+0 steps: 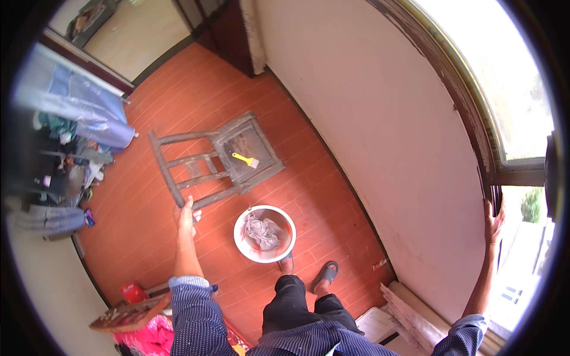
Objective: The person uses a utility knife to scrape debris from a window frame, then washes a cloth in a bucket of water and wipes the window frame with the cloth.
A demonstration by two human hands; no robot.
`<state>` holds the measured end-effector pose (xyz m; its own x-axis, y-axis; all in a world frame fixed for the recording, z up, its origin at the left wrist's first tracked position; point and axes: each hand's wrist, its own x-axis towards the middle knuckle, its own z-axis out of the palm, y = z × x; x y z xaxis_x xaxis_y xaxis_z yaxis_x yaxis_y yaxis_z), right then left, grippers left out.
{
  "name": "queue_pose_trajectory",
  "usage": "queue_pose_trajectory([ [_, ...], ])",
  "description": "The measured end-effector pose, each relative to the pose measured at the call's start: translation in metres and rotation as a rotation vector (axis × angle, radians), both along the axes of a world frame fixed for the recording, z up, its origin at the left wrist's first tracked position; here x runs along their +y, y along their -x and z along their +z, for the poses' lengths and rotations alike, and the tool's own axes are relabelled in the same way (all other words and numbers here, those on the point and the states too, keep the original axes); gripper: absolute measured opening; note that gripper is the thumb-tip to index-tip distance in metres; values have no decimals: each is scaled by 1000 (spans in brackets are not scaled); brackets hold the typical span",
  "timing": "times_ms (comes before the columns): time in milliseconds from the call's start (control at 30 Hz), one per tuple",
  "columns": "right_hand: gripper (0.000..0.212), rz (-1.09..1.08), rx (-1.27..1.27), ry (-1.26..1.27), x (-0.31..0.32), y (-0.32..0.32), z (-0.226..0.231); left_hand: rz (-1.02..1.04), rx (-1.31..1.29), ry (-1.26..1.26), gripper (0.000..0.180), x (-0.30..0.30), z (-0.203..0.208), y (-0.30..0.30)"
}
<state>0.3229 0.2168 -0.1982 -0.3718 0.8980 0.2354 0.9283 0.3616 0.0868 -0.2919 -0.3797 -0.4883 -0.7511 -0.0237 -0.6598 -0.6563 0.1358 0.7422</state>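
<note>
My left hand is closed round the near end of the top rail of a worn dark wooden chair. The chair stands on the floor with its slatted back toward the left. On its seat lies a brush with a yellow handle and pale bristles. Out to the far right, my right hand grips the dark edge of the window frame, thumb on one side and fingers on the other. A white basin holding a wet grey cloth sits between the chair and my feet.
A pale wall runs along the right below the window. Clothes on a rack and a heap of things fill the left side. Rolled material lies lower right; a wooden piece and pink cloth are lower left.
</note>
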Motion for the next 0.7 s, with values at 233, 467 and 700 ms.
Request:
queue_pose_trajectory([
  [233,79,35,106,95,-21,31,19,31,-177,-299,32,75,28,-46],
  [467,83,-27,95,30,-41,41,17,73,-290,-524,36,152,29,-100],
  [700,69,-29,151,41,-58,66,26,51,-332,-568,48,220,42,-163],
])
